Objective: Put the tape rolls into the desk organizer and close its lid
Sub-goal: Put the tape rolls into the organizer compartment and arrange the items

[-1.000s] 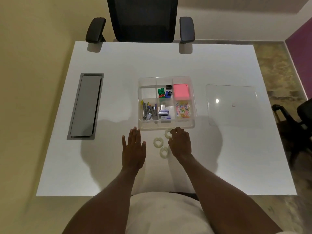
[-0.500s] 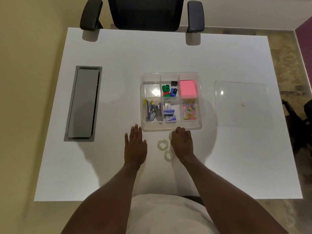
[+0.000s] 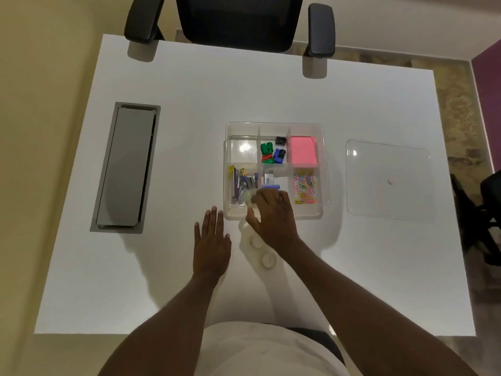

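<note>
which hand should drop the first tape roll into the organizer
Right. The right hand already has a grip on a tape roll above the near edge of the desk organizer, whose far-left compartment looks free. The left hand lies flat and empty on the table.

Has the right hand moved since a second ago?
Yes. The right hand went forward from the table to over the organizer's near edge, carrying a tape roll.
</note>
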A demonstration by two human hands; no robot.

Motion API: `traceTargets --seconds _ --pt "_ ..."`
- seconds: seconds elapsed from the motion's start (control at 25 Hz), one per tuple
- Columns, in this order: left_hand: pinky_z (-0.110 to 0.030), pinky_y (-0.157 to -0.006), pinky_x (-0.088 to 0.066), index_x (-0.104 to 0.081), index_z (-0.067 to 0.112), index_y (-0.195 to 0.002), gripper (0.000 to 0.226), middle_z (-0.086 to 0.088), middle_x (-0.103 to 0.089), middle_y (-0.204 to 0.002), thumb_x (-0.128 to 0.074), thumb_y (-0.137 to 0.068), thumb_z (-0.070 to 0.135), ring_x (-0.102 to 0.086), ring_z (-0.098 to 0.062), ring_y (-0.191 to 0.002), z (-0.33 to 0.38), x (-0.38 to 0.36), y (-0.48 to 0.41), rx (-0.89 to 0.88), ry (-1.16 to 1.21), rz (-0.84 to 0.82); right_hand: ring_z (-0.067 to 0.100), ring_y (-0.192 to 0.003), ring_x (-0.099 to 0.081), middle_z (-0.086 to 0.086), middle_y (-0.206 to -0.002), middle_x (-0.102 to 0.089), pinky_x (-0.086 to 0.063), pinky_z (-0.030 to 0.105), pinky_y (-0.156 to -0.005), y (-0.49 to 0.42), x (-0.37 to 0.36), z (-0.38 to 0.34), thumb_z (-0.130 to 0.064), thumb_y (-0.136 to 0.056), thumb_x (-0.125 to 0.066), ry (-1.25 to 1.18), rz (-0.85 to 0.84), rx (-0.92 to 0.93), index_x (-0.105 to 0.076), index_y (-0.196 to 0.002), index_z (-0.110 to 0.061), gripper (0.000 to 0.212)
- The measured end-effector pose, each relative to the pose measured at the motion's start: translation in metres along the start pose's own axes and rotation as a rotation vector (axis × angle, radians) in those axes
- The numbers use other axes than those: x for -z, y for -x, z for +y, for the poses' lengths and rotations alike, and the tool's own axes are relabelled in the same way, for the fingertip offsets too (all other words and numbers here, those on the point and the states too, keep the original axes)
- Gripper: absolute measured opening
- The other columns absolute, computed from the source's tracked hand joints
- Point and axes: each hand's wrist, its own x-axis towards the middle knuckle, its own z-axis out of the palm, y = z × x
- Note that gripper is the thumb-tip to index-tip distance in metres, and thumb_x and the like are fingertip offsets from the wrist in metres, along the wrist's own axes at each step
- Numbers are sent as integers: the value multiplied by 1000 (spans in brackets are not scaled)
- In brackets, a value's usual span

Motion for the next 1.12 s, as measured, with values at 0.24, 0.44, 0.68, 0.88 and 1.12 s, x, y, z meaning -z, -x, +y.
traceTargets --seconds 0.24,0.44,0.68,0.88,1.12 --pt "-53 -133 -14 -19 15 -166 63 -6 -10 -176 -37 -108 33 -8 -25 -164 1 -4 0 21 14 65 24 -99 -61 5 -104 -67 -44 39 -89 -125 11 4 -23 -87 -70 118 26 -32 -71 -102 -14 18" --pt "-55 -131 -19 -22 16 -166 65 -6 -13 -175 -41 -107 34 -11 -26 -163 -2 -13 -2 22 18 83 27 -102 -57 4 -99 -66 -37 39 -90 -186 -9 15 -11 -86 -58 261 -242 -101 -73 -98 -15 19" --pt "-54 -132 -19 -17 20 -166 66 -4 -11 -176 -38 -106 38 -9 -24 -164 -7 -27 -6 27 20 92 30 -99 -58 9 -96 -67 -39 40 -95 -204 -42 18 1 -86 -53 389 -350 -1 -72 -91 -7 21" --pt "-53 -132 -17 -17 22 -166 67 -2 -9 -176 -38 -106 40 -6 -22 -164 -9 -34 -8 39 14 77 30 -102 -58 9 -99 -67 -40 41 -96 -210 -54 16 -1 -84 -61 388 -365 -8 -72 -96 -9 18" --pt "-54 -132 -19 -18 22 -166 67 -3 -10 -176 -40 -106 41 -7 -24 -164 -5 -25 -9 59 -18 38 29 -94 -57 8 -91 -66 -41 40 -88 -201 -38 13 0 -81 -60 340 -288 -34 -71 -89 -10 17"
